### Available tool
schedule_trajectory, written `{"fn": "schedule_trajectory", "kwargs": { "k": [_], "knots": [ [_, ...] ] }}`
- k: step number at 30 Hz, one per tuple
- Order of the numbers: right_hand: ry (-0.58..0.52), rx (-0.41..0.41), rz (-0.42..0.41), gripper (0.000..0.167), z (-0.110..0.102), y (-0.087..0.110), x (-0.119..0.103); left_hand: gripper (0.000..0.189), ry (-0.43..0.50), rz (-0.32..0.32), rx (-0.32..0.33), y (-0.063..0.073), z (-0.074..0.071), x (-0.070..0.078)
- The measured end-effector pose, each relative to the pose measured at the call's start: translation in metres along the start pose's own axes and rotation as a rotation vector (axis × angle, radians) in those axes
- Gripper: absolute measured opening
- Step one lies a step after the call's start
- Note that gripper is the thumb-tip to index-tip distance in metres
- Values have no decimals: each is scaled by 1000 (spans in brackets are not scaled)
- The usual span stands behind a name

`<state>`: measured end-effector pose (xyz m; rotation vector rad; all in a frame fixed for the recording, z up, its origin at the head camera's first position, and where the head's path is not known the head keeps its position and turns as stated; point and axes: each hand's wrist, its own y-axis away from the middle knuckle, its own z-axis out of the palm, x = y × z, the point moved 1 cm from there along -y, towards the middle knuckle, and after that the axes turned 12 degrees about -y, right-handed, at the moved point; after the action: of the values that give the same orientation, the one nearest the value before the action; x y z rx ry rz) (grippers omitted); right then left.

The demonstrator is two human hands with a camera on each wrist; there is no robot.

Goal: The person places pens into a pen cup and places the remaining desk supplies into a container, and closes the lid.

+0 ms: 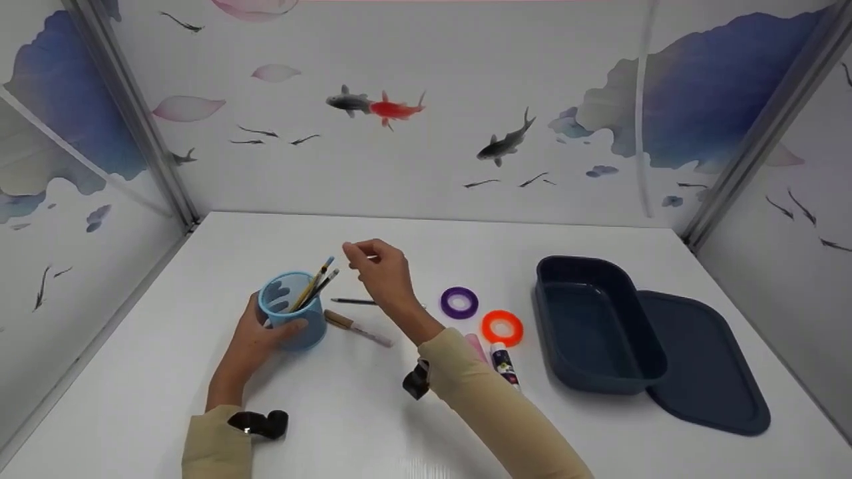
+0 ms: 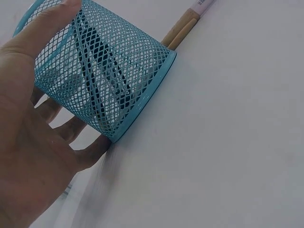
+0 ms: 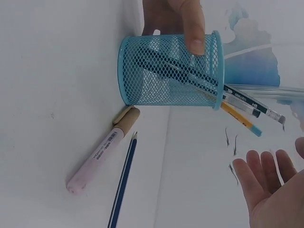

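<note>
My left hand (image 1: 256, 339) grips a light-blue mesh pen cup (image 1: 307, 332), thumb on the near side and fingers round the back. Several pencils lean inside it; the right wrist view shows a yellow pencil (image 3: 240, 117) with a blue end and a dark pencil (image 3: 251, 103). Just right of the cup's rim, in the air, is my right hand (image 1: 386, 276), its fingers loosely bent and holding nothing. On the table beside the cup lie a marker (image 3: 97, 154) with a tan cap and pale pink barrel, and a dark blue pencil (image 3: 122, 183), partly hidden by my right arm in the head view.
Right of my right forearm lie a purple ring (image 1: 444, 305), an orange ring (image 1: 488, 330), a glue stick (image 1: 504, 364) and a pink item (image 1: 475, 346) partly covered by the sleeve. Farther right, a dark blue bin (image 1: 547, 339) overlaps its flat lid (image 1: 715, 372). Printed panels wall the table.
</note>
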<state>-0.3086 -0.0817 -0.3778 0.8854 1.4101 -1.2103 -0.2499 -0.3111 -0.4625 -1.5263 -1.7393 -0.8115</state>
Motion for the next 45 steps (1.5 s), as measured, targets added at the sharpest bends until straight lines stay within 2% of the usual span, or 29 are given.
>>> {"fn": "schedule_trajectory", "kwargs": {
  "k": [4,10,16,22,28,35,42,45],
  "knots": [
    [-49,-13,34,30,-6,2,-2,105,1,-3,-6,1,0,0],
    [-207,-52,103,33,-12,13,-5,105,8,-2,2,1,-2,1],
    [-272,1,183,34,-26,25,7,106,9,-2,-13,1,-3,-2],
    [-193,7,261,34,-42,24,25,105,19,11,-5,0,1,-3],
    [-91,-5,297,33,-51,23,31,104,8,31,3,0,0,-2],
    [1,-54,320,32,-48,26,38,104,15,25,-19,5,-3,-2],
    [53,-106,331,37,-44,28,45,105,5,27,-22,4,-4,-3],
    [118,-114,361,39,-45,29,49,105,7,29,-26,4,-2,-2]
  ]
}}
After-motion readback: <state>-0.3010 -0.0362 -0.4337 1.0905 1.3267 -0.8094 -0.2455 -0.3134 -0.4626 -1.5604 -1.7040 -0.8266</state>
